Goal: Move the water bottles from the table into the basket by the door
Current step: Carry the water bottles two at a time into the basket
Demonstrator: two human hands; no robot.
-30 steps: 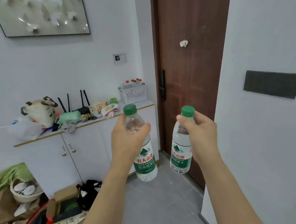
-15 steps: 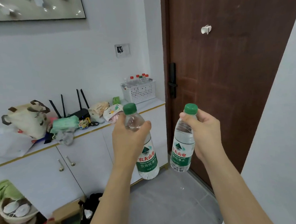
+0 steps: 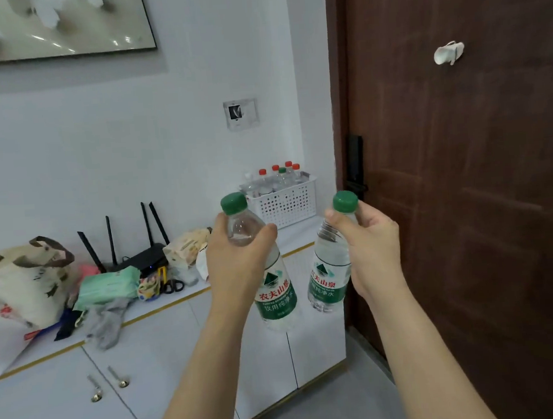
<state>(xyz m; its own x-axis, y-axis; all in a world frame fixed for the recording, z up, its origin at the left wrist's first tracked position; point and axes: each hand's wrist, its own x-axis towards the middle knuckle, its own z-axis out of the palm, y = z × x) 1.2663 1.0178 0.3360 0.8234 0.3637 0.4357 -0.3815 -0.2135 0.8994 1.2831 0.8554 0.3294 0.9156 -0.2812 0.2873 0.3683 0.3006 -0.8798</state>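
Two clear water bottles with green caps and green labels are held up in the air in front of the white cabinet (image 3: pixel 167 357). The left bottle (image 3: pixel 273 294) hangs upright in the left hand (image 3: pixel 236 261), whose fingers and thumb curl round its shoulder just under the cap. The right bottle (image 3: pixel 328 271) tilts slightly, cap toward the right, and the right hand (image 3: pixel 371 248) grips it round the neck and upper body. Both bottles are clear of the cabinet top, touching nothing but the hands, and they are near each other without meeting.

Beyond them, at the far end of the cabinet top and just beside the brown door (image 3: pixel 464 196), stands the white perforated basket (image 3: pixel 284 204). It already holds several bottles (most with red caps, one with a green cap), all upright.

Further left on the cabinet top lies a clutter: a black router (image 3: pixel 138 258) with four antennas standing up, a pale green packet (image 3: pixel 108 285), a pair of scissors (image 3: pixel 172 286), a cream tote bag (image 3: pixel 21 279) with brown handles, and some grey cloth (image 3: pixel 108 321) hanging over the edge. A framed picture (image 3: pixel 53 25) hangs on the wall above, and a small wall panel (image 3: pixel 240 113) sits above the basket. A white hook (image 3: pixel 449 52) is fixed on the door, and a dark handle (image 3: pixel 355 164) is at its left edge.
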